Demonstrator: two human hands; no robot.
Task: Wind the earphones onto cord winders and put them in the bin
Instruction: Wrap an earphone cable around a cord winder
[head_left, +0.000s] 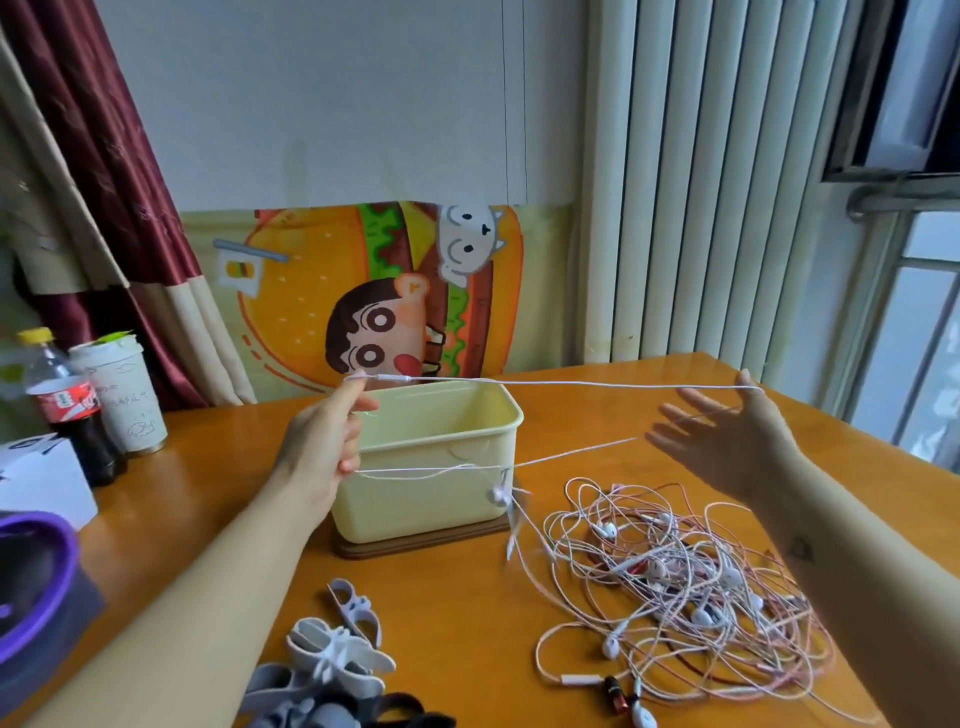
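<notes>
Above the pale yellow bin (415, 504), 1 white earphone cord (571, 384) stretches between both hands. The left hand (324, 441) pinches it with curled fingers; the right hand (727, 441) is spread, fingers straight, with the cord hooked over its thumb. More earphones (675, 582) lie tangled on the tabletop (457, 613) near the cord winders (337, 649). The cord looks light, limp and snag-prone, so it is probably best gripped near an end.

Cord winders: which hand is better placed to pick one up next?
Probably the right hand: it is open, the earphone cord only draped over it. The left hand pinches that cord, though the cord winders lie nearer the left arm.
</notes>
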